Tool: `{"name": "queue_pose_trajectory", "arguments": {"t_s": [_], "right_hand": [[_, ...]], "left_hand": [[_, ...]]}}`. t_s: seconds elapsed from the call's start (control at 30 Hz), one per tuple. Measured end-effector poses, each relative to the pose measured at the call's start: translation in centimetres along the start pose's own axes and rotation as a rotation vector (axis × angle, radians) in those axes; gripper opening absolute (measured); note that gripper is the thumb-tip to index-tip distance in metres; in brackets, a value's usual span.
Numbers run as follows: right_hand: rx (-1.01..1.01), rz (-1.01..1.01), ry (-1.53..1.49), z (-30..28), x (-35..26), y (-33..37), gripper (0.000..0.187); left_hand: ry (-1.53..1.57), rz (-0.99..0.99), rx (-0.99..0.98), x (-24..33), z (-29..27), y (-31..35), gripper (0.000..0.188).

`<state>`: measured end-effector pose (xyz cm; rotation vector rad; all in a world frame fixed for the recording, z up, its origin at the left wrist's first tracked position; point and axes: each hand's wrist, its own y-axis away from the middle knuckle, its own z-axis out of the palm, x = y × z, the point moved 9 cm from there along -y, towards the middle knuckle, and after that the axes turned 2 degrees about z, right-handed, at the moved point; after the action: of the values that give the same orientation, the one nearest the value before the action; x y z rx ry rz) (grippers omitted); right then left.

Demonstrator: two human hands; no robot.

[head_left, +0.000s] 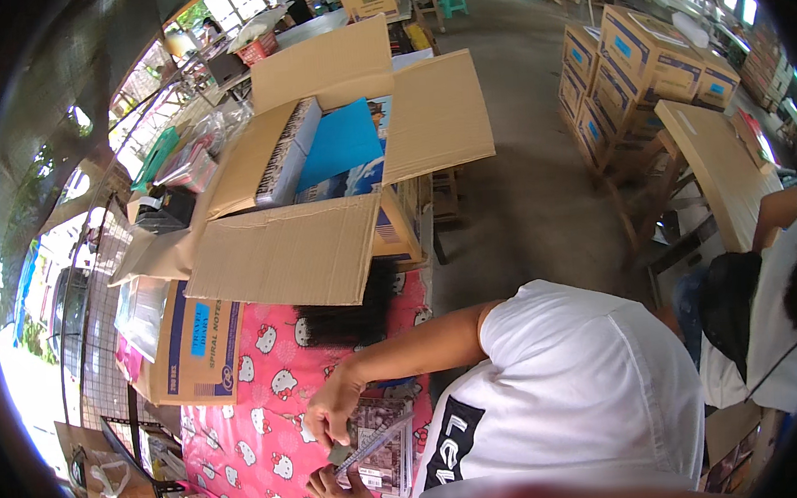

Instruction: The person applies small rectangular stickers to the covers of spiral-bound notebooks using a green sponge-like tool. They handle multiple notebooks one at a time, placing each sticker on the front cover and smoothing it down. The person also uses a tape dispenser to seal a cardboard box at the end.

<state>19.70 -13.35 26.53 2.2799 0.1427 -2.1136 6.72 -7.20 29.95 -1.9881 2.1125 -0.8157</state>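
A spiral notebook (387, 457) with a dark picture cover lies on a pink patterned tablecloth (247, 451), close to my body. A pale spiral coil (373, 441) runs slantwise over it. My right hand (333, 407) reaches down from above with its fingers pinched. Below it is a small dark grey-green piece (339, 453), at its fingertips. My left hand (344, 497) is closed at the lower end of the coil, fingers bent around it. Part of that hand is cut off by the view's lower edge. Beyond my right forearm lies a bundle of thin black strands (348, 315).
An open carton (282, 255) holds stacked notebooks and a blue sheet (343, 144). A closed carton (192, 345) stands left of the cloth. Beside it sits a black tape dispenser (167, 210). Stacked cartons (624, 79) stand across the aisle. Another person (761, 293) is at the right.
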Motion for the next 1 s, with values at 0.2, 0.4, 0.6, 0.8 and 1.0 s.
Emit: {"name": "queue_pose_trajectory", "arguments": {"t_s": [0.2,0.4,0.6,0.8,1.0], "right_hand": [[-0.085,-0.012,-0.107,1.3,0.3,-0.5,0.041],[-0.166,0.024,-0.314,1.7,1.0,-1.6,0.044],[-0.165,-0.003,-0.593,2.3,0.1,-1.5,0.046],[0.027,0.008,-0.508,-0.7,2.7,-1.2,0.045],[-0.065,-0.002,-0.539,0.9,1.1,-1.9,0.046]], "left_hand": [[0.015,-0.113,-0.005,-2.0,1.1,2.1,0.04],[0.06,-0.189,-0.003,-0.4,0.4,0.7,0.039],[0.079,-0.201,0.034,-0.2,-0.2,1.0,0.034],[0.157,-0.183,-0.012,-0.6,-0.3,0.8,0.019],[0.088,-0.178,-0.002,-0.4,-0.6,0.2,0.025]]}}
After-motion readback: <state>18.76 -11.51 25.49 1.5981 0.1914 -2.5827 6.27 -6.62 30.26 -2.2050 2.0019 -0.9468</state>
